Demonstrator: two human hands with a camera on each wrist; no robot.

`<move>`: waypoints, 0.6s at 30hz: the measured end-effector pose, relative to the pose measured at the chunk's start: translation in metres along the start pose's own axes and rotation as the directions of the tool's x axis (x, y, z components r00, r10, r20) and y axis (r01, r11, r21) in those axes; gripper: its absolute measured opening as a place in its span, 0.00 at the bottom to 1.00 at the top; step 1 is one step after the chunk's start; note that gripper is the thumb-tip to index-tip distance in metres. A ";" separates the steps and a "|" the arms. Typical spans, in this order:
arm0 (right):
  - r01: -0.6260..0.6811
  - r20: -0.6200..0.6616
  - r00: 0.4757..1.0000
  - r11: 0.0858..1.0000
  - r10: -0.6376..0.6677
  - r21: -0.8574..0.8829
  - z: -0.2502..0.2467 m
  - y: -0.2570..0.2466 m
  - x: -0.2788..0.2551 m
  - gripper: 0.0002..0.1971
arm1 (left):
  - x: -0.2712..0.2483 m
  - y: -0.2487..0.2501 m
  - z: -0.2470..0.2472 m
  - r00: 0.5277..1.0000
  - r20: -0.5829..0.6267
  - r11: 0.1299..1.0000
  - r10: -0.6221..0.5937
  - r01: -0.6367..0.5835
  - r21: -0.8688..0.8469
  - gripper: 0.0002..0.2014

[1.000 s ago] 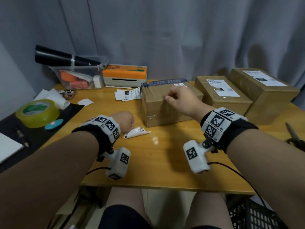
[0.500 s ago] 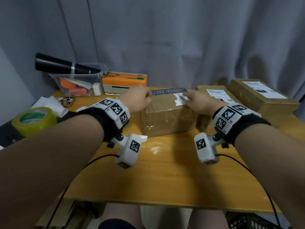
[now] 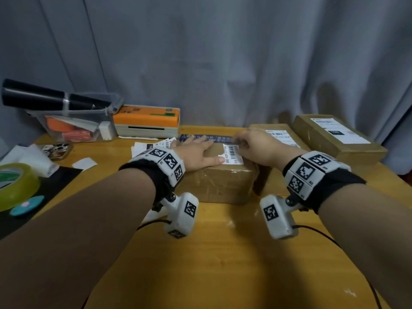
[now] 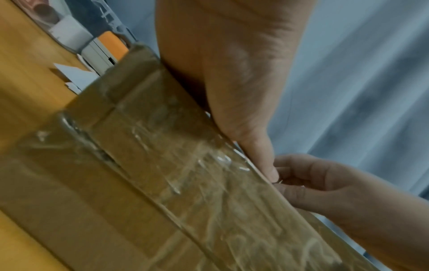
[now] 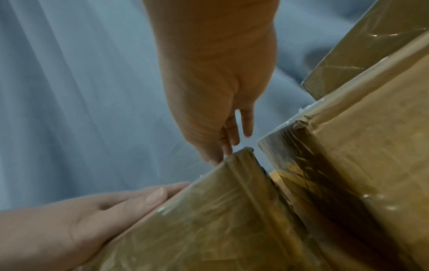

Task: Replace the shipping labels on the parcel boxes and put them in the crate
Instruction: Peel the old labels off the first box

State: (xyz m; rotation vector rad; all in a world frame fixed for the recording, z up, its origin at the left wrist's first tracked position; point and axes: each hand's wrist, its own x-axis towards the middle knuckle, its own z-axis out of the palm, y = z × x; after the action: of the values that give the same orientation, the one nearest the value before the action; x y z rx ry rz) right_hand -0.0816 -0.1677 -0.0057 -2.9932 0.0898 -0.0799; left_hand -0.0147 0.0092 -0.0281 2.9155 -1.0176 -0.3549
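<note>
A taped brown parcel box (image 3: 218, 184) sits mid-table. A white barcode label (image 3: 231, 153) lies on its top. My left hand (image 3: 196, 152) lies flat on the box top, fingers straight, its thumb touching the label's near left corner. My right hand (image 3: 252, 144) is over the label's right far edge, fingers curled, pinching that edge. In the left wrist view my left hand (image 4: 232, 91) presses along the box (image 4: 162, 183) edge, and the right hand (image 4: 313, 183) pinches beside its thumb. The right wrist view shows my right hand (image 5: 216, 110) at the box (image 5: 220, 220) corner.
Two more labelled boxes (image 3: 278, 139) (image 3: 338, 141) stand right of the parcel, the nearer one almost touching it. An orange label printer (image 3: 147, 121), loose labels (image 3: 151, 146), a clear bin (image 3: 73, 123), a phone (image 3: 56, 149) and a tape roll (image 3: 15, 186) fill the left side.
My left hand rose from the table by the peeled backing onto the box top. The right hand brought the label down onto the box, where it now lies flat.
</note>
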 end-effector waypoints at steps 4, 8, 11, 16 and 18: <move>0.015 0.115 0.993 0.999 -0.020 0.041 0.005 -0.003 0.013 0.25 | 0.004 -0.005 -0.010 0.999 0.017 0.996 0.052 -0.050 -0.074 0.40; 0.039 0.104 0.993 0.994 -0.050 0.106 0.001 -0.001 0.024 0.18 | 0.008 -0.006 -0.019 0.997 0.043 0.991 0.061 -0.055 -0.121 0.38; 0.056 0.057 0.996 0.985 -0.066 0.161 0.001 -0.001 0.029 0.10 | 0.012 -0.004 -0.022 0.998 0.049 0.992 0.037 -0.030 -0.121 0.39; 0.035 -0.009 0.999 0.991 -0.034 0.133 0.002 -0.008 0.037 0.05 | 0.012 -0.002 -0.025 0.998 0.049 0.991 0.033 -0.026 -0.129 0.38; 0.028 -0.008 1.000 0.992 -0.027 0.123 0.004 -0.008 0.039 0.04 | 0.011 -0.003 -0.022 0.998 0.051 0.992 0.029 -0.023 -0.120 0.38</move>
State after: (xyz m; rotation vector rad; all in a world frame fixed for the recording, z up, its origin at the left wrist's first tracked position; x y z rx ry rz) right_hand -0.0420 -0.1614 -0.0065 -2.8719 0.0431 -0.0942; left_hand 0.0002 0.0040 -0.0089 2.7979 -1.0030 -0.4772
